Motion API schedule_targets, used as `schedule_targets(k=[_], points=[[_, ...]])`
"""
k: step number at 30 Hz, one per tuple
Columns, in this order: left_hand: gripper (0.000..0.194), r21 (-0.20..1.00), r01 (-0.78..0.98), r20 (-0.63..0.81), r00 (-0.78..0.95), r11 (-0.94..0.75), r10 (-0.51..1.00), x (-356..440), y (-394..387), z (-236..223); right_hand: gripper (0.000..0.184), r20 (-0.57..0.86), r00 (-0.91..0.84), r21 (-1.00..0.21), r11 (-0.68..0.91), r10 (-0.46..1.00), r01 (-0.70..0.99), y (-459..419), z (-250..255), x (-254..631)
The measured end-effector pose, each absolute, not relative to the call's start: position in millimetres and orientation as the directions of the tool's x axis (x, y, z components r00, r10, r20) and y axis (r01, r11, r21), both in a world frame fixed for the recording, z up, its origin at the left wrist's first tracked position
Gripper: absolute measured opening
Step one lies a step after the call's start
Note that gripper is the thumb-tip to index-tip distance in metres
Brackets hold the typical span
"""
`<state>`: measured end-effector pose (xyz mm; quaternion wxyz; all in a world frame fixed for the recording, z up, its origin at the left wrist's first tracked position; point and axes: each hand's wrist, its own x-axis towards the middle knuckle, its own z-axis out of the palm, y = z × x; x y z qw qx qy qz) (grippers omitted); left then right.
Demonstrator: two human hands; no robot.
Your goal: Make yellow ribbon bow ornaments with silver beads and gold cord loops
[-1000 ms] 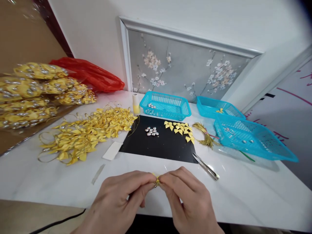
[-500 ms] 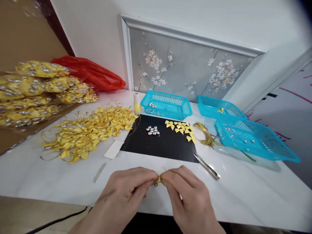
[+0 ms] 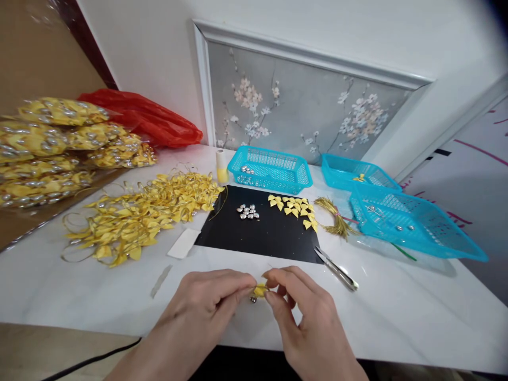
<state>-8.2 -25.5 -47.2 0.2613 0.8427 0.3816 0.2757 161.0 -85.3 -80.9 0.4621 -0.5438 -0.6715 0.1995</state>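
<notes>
Close to the table's front edge, a small yellow petal piece [image 3: 260,290] is between my hands, with a shiny silver bead [image 3: 253,300] just below it. My left hand [image 3: 210,301] is closed, thumb and index finger pinching the petal piece at its left end. At the right end my right hand [image 3: 307,307] has its thumb against the piece, while the index fingertip is slightly lifted and the other fingers are curled behind. Beyond the hands, a black mat [image 3: 254,241] bears a cluster of silver beads [image 3: 248,212] and several yellow petal pieces [image 3: 293,206].
Finished-looking yellow sprigs [image 3: 151,211] are heaped at left, near wrapped bundles [image 3: 51,143] and a red bag [image 3: 146,119]. Blue baskets [image 3: 273,180] stand at the back and right. Metal snips [image 3: 337,269], gold wire [image 3: 335,222] and a thread spool [image 3: 221,166] lie around the mat.
My right index fingertip has lifted and parted from the thumb, so more of the yellow petal piece shows. My left hand keeps its pinch.
</notes>
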Motion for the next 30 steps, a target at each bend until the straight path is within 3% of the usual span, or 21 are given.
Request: schedule_targets(k=[10, 19, 27, 30], points=[[0.028, 0.631, 0.505, 0.268, 0.571, -0.589, 0.776, -9, -28, -45, 0.022, 0.557, 0.002, -0.679, 0.454, 0.830, 0.576, -82, -80, 155], [0.030, 0.515, 0.548, 0.326, 0.586, -0.660, 0.741, -9, -35, -48, 0.024, 0.591, -0.048, -0.578, 0.464, 0.805, 0.672, -84, -84, 153], [0.030, 0.570, 0.542, 0.332, 0.535, -0.617, 0.777, -11, -37, -50, 0.029, 0.643, -0.086, -0.496, 0.500, 0.761, 0.710, -83, -83, 153], [0.026, 0.632, 0.525, 0.274, 0.538, -0.571, 0.797, -10, -35, -48, 0.030, 0.650, -0.092, -0.487, 0.506, 0.755, 0.711, -83, -83, 155]])
